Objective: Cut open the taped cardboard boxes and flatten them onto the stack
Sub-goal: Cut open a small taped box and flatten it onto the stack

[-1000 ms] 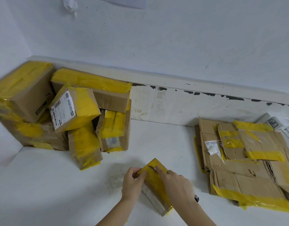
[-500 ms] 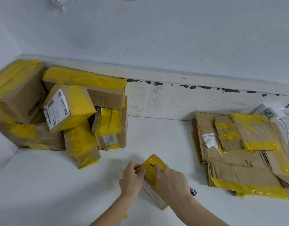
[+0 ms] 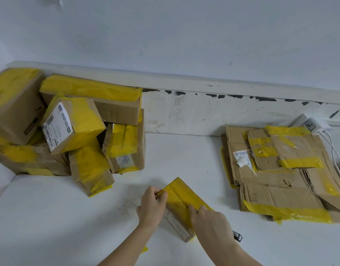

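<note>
One small oblong cardboard box wrapped in yellow tape (image 3: pixel 181 198) lay on the white surface (image 3: pixel 50 227) near the lower middle, angled with its far corner pointing toward the wall. The left hand (image 3: pixel 151 206) pinched the box's near-left corner, thumb and fingers curled on the taped edge. The right hand (image 3: pixel 211 219) was curled around a black-handled cutter (image 3: pixel 237 236), whose dark end stuck out behind the palm; its fingertips pressed onto the box's taped top, and the blade itself was hidden. At the left, against the corner of the room, stood a pile of sealed brown cardboard boxes banded in yellow tape (image 3: pixel 73 131); about seven could be counted, though overlap made the number uncertain. One of them, tilted on top of the pile, carried a white shipping label (image 3: pixel 56 129). At the right lay one stack of flattened brown cardboard sheets with yellow tape strips (image 3: pixel 280 173), several layers deep, well apart from the hands. Just behind it one white power adapter (image 3: pixel 311 124) sat by the wall, with white cables (image 3: pixel 338 160) trailing down the stack's right side. A white wall (image 3: pixel 184 35) with a chipped, scuffed white baseboard (image 3: pixel 203 108) bounded the surface.
</note>
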Tool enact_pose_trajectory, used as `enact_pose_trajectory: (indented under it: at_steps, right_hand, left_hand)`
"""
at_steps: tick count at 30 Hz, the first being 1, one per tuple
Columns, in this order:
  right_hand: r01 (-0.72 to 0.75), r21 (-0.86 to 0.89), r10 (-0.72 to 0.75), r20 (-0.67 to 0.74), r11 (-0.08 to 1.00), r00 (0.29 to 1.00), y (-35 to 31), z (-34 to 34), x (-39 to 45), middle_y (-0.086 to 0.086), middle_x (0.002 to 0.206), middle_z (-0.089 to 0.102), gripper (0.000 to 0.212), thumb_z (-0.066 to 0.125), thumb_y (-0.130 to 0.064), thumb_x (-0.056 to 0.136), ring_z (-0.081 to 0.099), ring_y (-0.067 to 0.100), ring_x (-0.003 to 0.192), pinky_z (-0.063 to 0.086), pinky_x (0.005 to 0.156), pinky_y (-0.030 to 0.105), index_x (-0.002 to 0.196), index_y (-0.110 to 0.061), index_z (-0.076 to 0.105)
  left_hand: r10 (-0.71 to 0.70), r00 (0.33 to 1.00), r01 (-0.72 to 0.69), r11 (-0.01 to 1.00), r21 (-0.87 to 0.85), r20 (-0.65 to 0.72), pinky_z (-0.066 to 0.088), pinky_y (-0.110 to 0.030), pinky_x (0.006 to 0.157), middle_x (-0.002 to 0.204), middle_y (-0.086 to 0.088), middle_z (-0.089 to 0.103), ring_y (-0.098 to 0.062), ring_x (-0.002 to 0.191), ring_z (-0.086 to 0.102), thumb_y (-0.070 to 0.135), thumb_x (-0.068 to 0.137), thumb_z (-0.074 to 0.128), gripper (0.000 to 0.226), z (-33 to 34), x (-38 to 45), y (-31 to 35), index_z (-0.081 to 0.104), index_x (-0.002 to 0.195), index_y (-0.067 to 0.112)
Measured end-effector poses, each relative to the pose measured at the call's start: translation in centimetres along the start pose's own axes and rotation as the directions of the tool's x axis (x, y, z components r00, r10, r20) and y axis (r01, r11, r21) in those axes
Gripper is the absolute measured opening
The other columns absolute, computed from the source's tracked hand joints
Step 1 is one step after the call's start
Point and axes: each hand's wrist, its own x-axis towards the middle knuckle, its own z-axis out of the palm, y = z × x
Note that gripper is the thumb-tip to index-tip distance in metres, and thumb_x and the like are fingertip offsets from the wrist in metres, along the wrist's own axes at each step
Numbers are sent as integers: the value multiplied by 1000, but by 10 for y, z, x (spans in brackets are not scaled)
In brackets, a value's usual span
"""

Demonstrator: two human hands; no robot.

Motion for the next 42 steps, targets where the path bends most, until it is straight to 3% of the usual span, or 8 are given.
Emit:
enact_pose_trajectory:
  at_steps: [3,6,13,18,26,31,34,42]
  right_hand:
    - [-18,52,18,12,998,1000,-4,5,1,5,67,16,47,33,1,97,22,14,53,16,45,25,143,-8,24]
    - [-35,79,36,-9,996,999,-3,11,-1,6,69,18,49,35,3,96,18,15,51,16,45,26,143,-9,25]
    - [-66,136,79,-90,988,993,11,32,-17,11,76,23,61,50,-5,91,18,24,47,10,42,28,146,-18,27]
    - [-67,140,106,-300,988,948,22,67,-44,11,46,27,81,87,-7,9,4,17,39,-15,54,19,89,-20,78]
    - [-100,315,230,-407,944,884,42,99,-66,-2,48,42,63,30,-1,61,7,19,40,5,40,15,116,-26,46]
    - [-272,553,414,-149,787,898,50,123,-64,-10,58,26,100,90,-10,38,18,18,34,4,33,23,124,-36,44]
    - [-308,777,533,-41,549,845,55,113,-53,-6,77,56,49,48,-27,96,56,19,65,43,55,32,139,-45,32]
    - [-153,923,463,-30,352,886,52,80,-2,-4,60,47,23,36,-25,99,53,22,59,46,56,32,102,-22,59]
  left_hand:
    - [354,932,-312,892,328,-76,41,-35,92,126,7,53,-16,118,53,15,91,56,36,2,5,5,49,125,20]
    - [709,687,-687,563,460,159,48,-35,93,132,3,56,-16,124,52,15,87,48,40,9,16,26,57,126,16]
    - [538,708,-704,489,515,457,25,-25,104,145,9,34,-8,143,10,27,104,19,39,22,29,24,38,137,21]
    - [539,708,-703,476,528,457,27,-22,104,144,9,35,-7,142,13,28,103,20,39,22,30,25,39,136,22]
    - [516,722,-691,493,529,462,39,-25,89,128,4,47,-13,125,39,39,95,6,56,21,29,25,50,124,18]
    - [618,769,-485,398,779,162,41,-35,58,71,-3,57,-26,66,56,25,87,28,38,10,16,9,64,81,14]
    - [642,752,-506,418,754,149,50,-43,73,81,-2,64,-26,76,63,14,81,41,31,12,11,8,66,99,13]
    - [564,820,-461,545,700,101,39,-34,66,73,7,62,-22,70,56,33,91,22,44,29,8,4,63,81,20]
